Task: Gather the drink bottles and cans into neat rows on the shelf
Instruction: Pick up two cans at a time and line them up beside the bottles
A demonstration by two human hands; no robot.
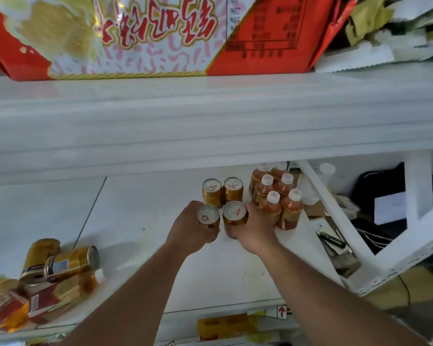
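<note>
On the white shelf [140,216] my left hand [189,229] grips an upright gold can [208,216], and my right hand [254,227] grips a second gold can [234,212] right beside it. Two more gold cans [223,189] stand upright just behind them. To the right, several orange drink bottles with white caps [278,196] stand in two rows. At the shelf's left front, gold cans [70,262] and bottles with red labels [23,300] lie tumbled on their sides.
A white shelf board [210,126] overhangs close above, carrying a big red and white box [148,33]. A white diagonal brace [335,208] bounds the shelf on the right, with clutter and dark objects behind it. Yellow price tags [225,324] sit on the shelf's front edge.
</note>
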